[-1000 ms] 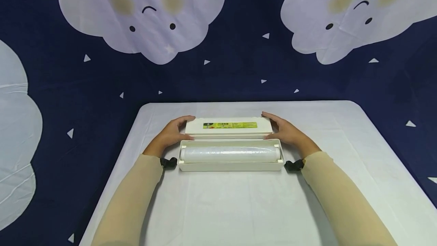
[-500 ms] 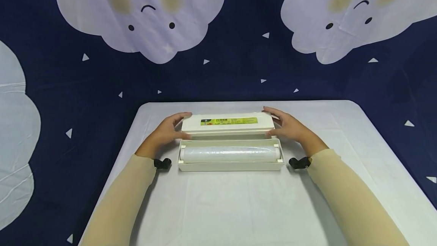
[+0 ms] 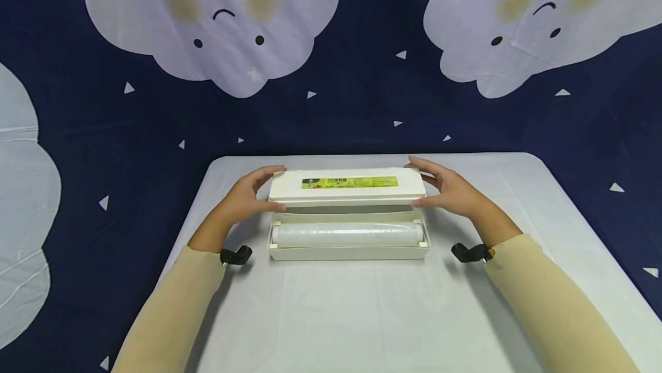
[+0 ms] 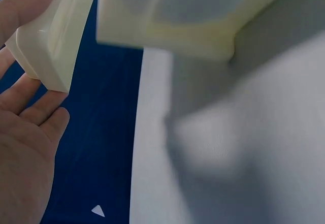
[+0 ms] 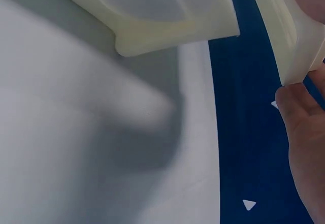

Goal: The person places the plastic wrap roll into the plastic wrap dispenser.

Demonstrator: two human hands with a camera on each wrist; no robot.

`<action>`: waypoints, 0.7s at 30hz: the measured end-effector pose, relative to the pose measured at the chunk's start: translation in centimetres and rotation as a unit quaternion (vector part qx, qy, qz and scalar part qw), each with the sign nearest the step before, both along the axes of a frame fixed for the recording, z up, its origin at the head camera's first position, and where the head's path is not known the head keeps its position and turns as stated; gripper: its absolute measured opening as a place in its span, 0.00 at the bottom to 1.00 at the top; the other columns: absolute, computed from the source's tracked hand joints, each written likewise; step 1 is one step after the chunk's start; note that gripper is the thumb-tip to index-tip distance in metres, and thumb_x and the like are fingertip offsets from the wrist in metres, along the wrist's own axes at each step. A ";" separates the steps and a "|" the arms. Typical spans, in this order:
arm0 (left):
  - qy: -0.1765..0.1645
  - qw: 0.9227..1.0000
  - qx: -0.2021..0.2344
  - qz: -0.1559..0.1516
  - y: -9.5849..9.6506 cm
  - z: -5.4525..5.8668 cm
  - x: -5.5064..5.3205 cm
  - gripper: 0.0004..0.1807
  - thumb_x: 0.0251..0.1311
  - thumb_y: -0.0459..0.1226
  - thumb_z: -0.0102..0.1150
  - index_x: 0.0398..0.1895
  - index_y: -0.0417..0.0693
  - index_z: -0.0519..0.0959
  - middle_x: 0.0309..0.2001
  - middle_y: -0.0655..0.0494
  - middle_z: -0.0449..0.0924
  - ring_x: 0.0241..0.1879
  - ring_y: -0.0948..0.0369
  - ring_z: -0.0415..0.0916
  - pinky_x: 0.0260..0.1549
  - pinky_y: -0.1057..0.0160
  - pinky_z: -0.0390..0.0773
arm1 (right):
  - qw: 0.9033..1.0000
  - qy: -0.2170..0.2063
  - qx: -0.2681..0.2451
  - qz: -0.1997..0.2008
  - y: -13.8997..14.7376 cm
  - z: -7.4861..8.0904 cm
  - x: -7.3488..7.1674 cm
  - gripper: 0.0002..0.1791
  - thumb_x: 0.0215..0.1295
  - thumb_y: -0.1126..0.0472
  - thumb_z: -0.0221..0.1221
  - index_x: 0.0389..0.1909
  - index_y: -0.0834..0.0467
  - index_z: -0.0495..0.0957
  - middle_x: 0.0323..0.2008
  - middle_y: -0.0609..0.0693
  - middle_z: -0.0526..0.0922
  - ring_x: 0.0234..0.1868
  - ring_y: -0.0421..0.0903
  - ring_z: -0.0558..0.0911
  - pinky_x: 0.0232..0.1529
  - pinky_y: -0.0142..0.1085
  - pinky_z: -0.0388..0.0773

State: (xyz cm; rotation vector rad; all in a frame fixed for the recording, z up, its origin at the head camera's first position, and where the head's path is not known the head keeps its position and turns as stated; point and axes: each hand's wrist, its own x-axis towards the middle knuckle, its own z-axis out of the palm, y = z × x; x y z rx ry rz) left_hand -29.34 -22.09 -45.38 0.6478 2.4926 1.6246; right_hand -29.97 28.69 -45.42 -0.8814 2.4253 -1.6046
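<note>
Between both hands a white lid (image 3: 346,193) with a yellow-green label is held by its two ends, raised above the table just behind an uncovered box. My left hand (image 3: 240,200) grips the lid's left end, thumb in front and fingers behind. At the other end my right hand (image 3: 454,192) grips it the same way. The box (image 3: 347,253) stands in front on the table, with a roll of cling film (image 3: 347,234) lying inside. In the left wrist view, the lid's end (image 4: 43,46) sits between thumb and fingers, apart from the box (image 4: 167,31).
A white cloth covers the table (image 3: 331,315), whose rounded far edge lies behind the lid. Beyond it hangs a dark blue backdrop (image 3: 362,114) with printed clouds. A black strap piece (image 3: 236,255) is at the left wrist, and another strap piece (image 3: 470,253) at the right.
Both hands have lifted the lid up from behind the box, so it now appears higher and larger. The forearms have spread outward. The box and roll have stayed in place.
</note>
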 end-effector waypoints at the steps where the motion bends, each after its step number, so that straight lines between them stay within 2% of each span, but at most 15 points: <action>1: 0.002 1.000 -0.003 0.001 0.0 0.1 0.4 0.50 0.46 0.32 0.87 0.76 0.50 0.72 0.74 0.54 0.70 0.79 0.51 0.53 0.76 0.45 0.53 | 1.000 0.004 0.004 0.001 0.1 0.1 0.3 0.58 0.50 0.75 0.79 0.81 0.60 0.60 0.73 0.60 0.71 0.75 0.54 0.66 0.75 0.54 0.57; 8: -0.002 1.000 -0.005 -0.005 -0.3 -0.1 2.7 0.49 0.47 0.36 0.87 0.75 0.52 0.73 0.72 0.57 0.72 0.79 0.54 0.54 0.76 0.46 0.52 | 1.000 0.012 0.011 0.001 0.5 0.2 2.6 0.59 0.50 0.72 0.81 0.82 0.55 0.61 0.72 0.56 0.72 0.74 0.53 0.67 0.74 0.47 0.60; 14: 0.016 1.000 -0.006 -0.009 -0.7 -0.4 4.9 0.48 0.46 0.35 0.87 0.74 0.52 0.74 0.72 0.58 0.72 0.78 0.55 0.56 0.76 0.48 0.53 | 1.000 0.003 0.019 -0.003 0.4 -0.3 4.6 0.60 0.49 0.67 0.83 0.82 0.52 0.61 0.72 0.55 0.73 0.75 0.60 0.66 0.74 0.53 0.57; 18: 0.014 1.000 -0.006 -0.018 -0.5 -0.7 6.2 0.48 0.44 0.34 0.88 0.73 0.51 0.75 0.72 0.57 0.73 0.77 0.56 0.58 0.76 0.49 0.52 | 1.000 -0.003 0.018 -0.006 0.7 -0.7 5.8 0.61 0.47 0.67 0.84 0.82 0.49 0.62 0.71 0.53 0.74 0.75 0.56 0.67 0.75 0.46 0.56; 21: 0.013 1.000 -0.009 -0.022 -0.3 -1.1 6.7 0.48 0.44 0.34 0.88 0.72 0.51 0.75 0.71 0.56 0.73 0.77 0.54 0.59 0.76 0.47 0.52 | 1.000 0.002 0.007 -0.001 1.0 -1.0 6.4 0.61 0.46 0.68 0.84 0.82 0.51 0.62 0.70 0.55 0.75 0.74 0.54 0.68 0.75 0.43 0.58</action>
